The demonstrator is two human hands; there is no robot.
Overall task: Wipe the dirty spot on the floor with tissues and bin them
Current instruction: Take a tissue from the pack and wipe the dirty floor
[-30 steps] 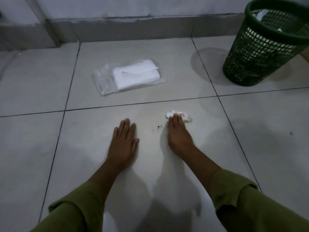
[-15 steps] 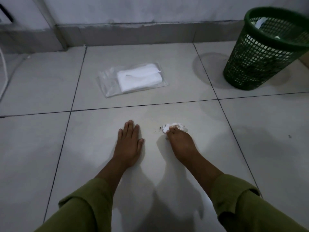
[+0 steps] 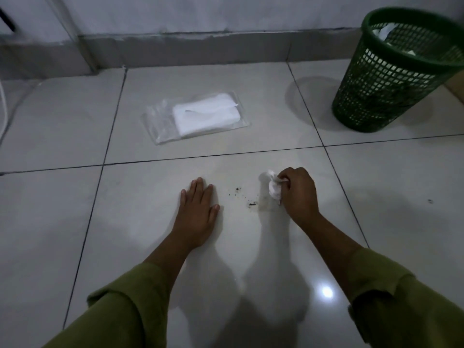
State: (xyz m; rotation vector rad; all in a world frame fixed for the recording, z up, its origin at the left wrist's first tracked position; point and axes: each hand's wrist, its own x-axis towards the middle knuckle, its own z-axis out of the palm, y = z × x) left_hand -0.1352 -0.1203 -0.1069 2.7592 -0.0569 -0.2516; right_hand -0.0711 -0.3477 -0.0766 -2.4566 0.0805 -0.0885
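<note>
The left hand (image 3: 197,212) lies flat on the floor (image 3: 62,126). Its fingers (image 3: 198,189) are spread out straight and hold nothing. A green sleeve (image 3: 120,307) covers that arm.

Beyond the left hand, on the next tile toward the wall, lies the pack (image 3: 195,118). It is a clear bag with white tissues inside, and it lies flat.

Just to the right of the left hand are dark crumbs (image 3: 244,197) on the floor. This is the dirty spot. The crumbs sit between the two hands.

Just to the right of the crumbs is the right hand (image 3: 298,194). It is curled into a fist, closed tight around a crumpled white tissue (image 3: 275,187). Part of the tissue sticks out on the side by the crumbs. Whether the tissue touches the floor cannot be told. A second green sleeve covers this arm too.

Far to the right of the left hand, near the wall, stands the bin (image 3: 399,69). It is green with many small holes. White paper (image 3: 384,32) shows inside it near the top.
</note>
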